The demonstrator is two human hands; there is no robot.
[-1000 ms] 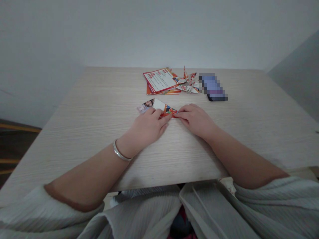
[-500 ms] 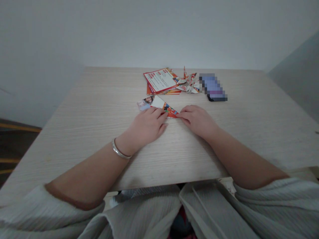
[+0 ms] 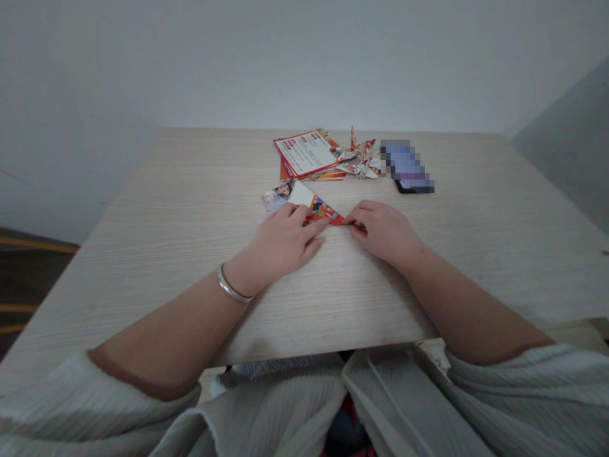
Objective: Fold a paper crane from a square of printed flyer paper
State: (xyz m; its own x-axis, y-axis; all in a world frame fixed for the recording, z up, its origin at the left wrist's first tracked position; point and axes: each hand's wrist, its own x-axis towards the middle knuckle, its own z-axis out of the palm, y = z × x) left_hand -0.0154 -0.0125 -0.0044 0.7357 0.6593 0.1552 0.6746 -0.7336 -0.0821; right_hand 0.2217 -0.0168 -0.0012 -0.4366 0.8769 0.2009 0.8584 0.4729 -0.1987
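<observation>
A folded sheet of printed paper (image 3: 301, 192) lies on the table before me, tapering to a red point on its right. My left hand (image 3: 285, 242) rests over its lower left part, fingers stretched out and the index finger lying along the red edge. At the pointed end, my right hand (image 3: 383, 230) pinches the tip between thumb and fingers. The near edge of the paper is partly hidden under my left fingers.
Behind the folded sheet sits a stack of printed sheets (image 3: 309, 154). Folded paper figures (image 3: 361, 158) touch its right side. A phone (image 3: 408, 168), partly pixelated, lies right of them. The pale wooden table (image 3: 190, 184) meets a wall (image 3: 333, 63) at the back.
My left index finger has slid right along the paper's edge, towards the tip. The right fingers have shifted slightly and show a clearer pinch. The paper has barely moved.
</observation>
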